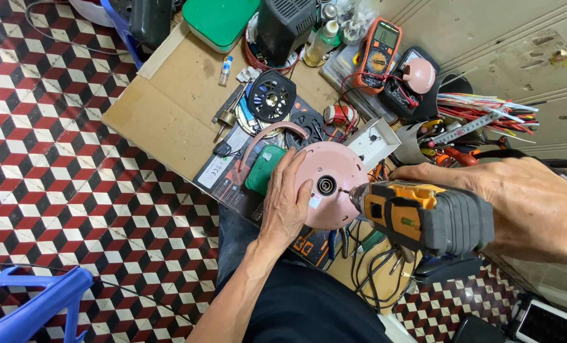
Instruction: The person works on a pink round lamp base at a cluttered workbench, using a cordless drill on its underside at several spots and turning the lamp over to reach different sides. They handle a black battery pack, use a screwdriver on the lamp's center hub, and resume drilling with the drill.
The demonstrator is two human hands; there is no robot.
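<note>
on the cardboard sheet [169, 95] spread over the checkered floor, a round pink housing [331, 190] sits at the near edge, by the person's knees. the left hand [286, 203] lies flat on its left side, fingers pressed together and pinning it down. the right hand [519, 197] is wrapped around a yellow and grey cordless drill [423, 216], whose bit touches the housing beside its centre hole. beyond lie a black fan part [271, 96], a multimeter [377, 54] and a green box [220, 22].

Left hand [286, 202] hides part of pink housing [332, 190].
</note>
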